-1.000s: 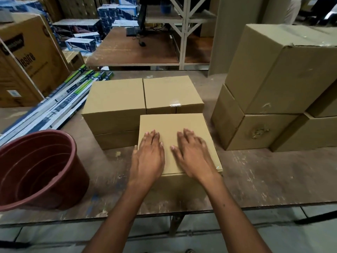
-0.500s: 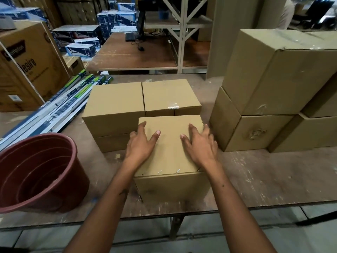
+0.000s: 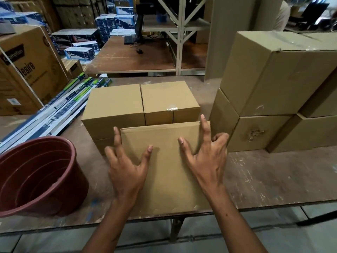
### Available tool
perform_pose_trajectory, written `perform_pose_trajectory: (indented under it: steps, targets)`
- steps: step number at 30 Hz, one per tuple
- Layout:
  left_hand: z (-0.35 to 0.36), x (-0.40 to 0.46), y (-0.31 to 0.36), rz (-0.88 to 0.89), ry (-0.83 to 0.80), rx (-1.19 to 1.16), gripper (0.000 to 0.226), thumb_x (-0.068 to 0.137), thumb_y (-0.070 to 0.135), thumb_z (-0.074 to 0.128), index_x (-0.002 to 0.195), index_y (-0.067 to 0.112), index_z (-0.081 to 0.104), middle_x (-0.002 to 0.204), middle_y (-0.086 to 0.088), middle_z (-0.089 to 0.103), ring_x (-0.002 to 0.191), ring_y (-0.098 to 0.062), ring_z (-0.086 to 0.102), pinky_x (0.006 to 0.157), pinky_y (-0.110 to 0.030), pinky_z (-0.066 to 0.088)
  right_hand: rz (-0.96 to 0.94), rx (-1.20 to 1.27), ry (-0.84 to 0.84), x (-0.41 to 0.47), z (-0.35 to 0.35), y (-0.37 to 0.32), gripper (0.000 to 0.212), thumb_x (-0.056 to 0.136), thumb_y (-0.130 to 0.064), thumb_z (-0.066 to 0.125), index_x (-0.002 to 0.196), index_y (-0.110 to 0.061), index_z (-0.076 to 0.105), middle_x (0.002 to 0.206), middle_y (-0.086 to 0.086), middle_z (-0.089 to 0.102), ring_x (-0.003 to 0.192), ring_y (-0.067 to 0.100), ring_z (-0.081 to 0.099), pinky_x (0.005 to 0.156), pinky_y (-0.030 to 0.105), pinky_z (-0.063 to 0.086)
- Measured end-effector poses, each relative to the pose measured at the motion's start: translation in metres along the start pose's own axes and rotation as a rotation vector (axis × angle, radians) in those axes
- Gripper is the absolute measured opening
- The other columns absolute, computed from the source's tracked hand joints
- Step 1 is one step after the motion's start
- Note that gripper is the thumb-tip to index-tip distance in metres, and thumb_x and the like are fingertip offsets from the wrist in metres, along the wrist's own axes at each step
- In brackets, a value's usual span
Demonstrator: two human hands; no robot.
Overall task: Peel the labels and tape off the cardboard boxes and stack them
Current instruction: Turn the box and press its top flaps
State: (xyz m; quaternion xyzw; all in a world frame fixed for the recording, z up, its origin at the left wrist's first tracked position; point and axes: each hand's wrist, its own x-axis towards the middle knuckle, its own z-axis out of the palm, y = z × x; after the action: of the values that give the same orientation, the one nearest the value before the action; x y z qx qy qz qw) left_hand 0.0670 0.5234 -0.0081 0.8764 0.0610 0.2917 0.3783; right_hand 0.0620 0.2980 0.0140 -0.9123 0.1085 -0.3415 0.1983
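Nearest the table's (image 3: 273, 181) front edge, a plain cardboard box (image 3: 167, 170) sits tilted toward the camera. Left hand (image 3: 127, 167) grips its left side, thumb on the top face, fingers curled over the edge. Right hand (image 3: 206, 157) grips the right side likewise, index finger up along the far corner. Red-brown tub (image 3: 36, 176) stands just left. Behind, touching the held box: two closed boxes (image 3: 142, 105) side by side, clear tape scrap on the right one. Larger stacked boxes (image 3: 273, 92) far right.
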Motion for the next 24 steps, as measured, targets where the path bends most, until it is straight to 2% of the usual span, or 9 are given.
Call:
perform_pose_trajectory:
  steps: [4,7,9,12,15,17,20,22,24]
  targets:
    - [0.006,-0.018,-0.009,0.076,0.071,-0.082,0.086,0.096,0.073,0.057,0.167,0.030,0.034,0.120,0.006,0.033,0.092,-0.016,0.048,0.069,-0.034,0.048,0.077,0.136,0.095,-0.017,0.008,0.009,0.077,0.093,-0.078,0.058,0.151,-0.031,0.042,0.114,-0.001,0.024,0.091,0.021,0.043,0.067,0.046,0.058]
    - [0.010,-0.029,-0.011,0.080,0.101,-0.194,0.076,0.100,0.063,0.059,0.160,0.020,0.043,0.127,-0.003,0.044,0.097,-0.013,0.051,0.074,-0.029,0.048,0.110,0.237,0.180,-0.025,0.009,0.015,0.068,0.093,-0.073,0.060,0.137,-0.022,0.050,0.120,0.004,0.030,0.097,0.014,0.039,0.066,0.040,0.057]
    - [0.015,-0.034,-0.018,0.119,0.124,-0.281,0.068,0.102,0.059,0.059,0.148,0.010,0.043,0.126,-0.007,0.047,0.098,-0.014,0.051,0.077,-0.022,0.046,0.082,0.258,0.232,-0.033,0.013,0.021,0.064,0.096,-0.071,0.058,0.131,-0.018,0.051,0.124,0.007,0.030,0.101,0.014,0.039,0.070,0.033,0.051]
    - [0.026,-0.042,-0.034,0.196,0.162,-0.390,0.054,0.106,0.053,0.053,0.123,0.005,0.036,0.118,-0.011,0.040,0.100,-0.025,0.048,0.083,-0.032,0.044,-0.025,0.300,0.282,-0.050,0.026,0.035,0.058,0.102,-0.066,0.053,0.123,-0.012,0.049,0.127,0.012,0.033,0.107,0.026,0.046,0.083,0.029,0.045]
    - [0.035,-0.053,-0.045,0.219,0.151,-0.430,0.054,0.107,0.053,0.048,0.109,0.001,0.037,0.112,-0.019,0.036,0.105,-0.027,0.043,0.092,-0.030,0.038,-0.044,0.444,0.263,-0.068,0.039,0.046,0.047,0.104,-0.055,0.053,0.109,-0.008,0.047,0.137,0.019,0.048,0.119,0.037,0.055,0.091,0.050,0.052]
    - [0.040,-0.062,-0.053,0.165,0.116,-0.433,0.042,0.107,0.046,0.051,0.109,0.006,0.039,0.116,-0.019,0.038,0.110,-0.032,0.046,0.094,-0.036,0.041,0.025,0.496,0.210,-0.077,0.045,0.049,0.040,0.104,-0.048,0.057,0.104,-0.009,0.047,0.144,0.012,0.055,0.122,0.034,0.059,0.087,0.058,0.052]
    - [0.042,-0.068,-0.053,0.109,0.085,-0.433,0.030,0.101,0.031,0.058,0.108,0.007,0.043,0.117,-0.020,0.041,0.114,-0.029,0.048,0.096,-0.041,0.043,0.091,0.448,0.167,-0.080,0.044,0.048,0.028,0.100,-0.040,0.058,0.109,-0.015,0.050,0.143,0.005,0.059,0.121,0.030,0.062,0.086,0.060,0.052]
    - [0.038,-0.065,-0.045,0.102,0.076,-0.397,0.031,0.099,0.030,0.059,0.105,0.001,0.051,0.122,-0.022,0.041,0.123,-0.018,0.047,0.103,-0.034,0.044,0.071,0.317,0.115,-0.073,0.036,0.045,0.032,0.096,-0.039,0.057,0.122,-0.021,0.057,0.143,0.004,0.059,0.124,0.028,0.060,0.095,0.058,0.050]
    - [0.027,-0.055,-0.036,0.186,0.041,-0.316,0.032,0.098,0.033,0.060,0.107,0.002,0.061,0.134,-0.020,0.044,0.135,-0.018,0.046,0.111,-0.028,0.042,-0.033,0.174,0.043,-0.061,0.025,0.038,0.041,0.091,-0.035,0.061,0.131,-0.027,0.064,0.150,0.002,0.056,0.138,0.028,0.053,0.109,0.054,0.041]
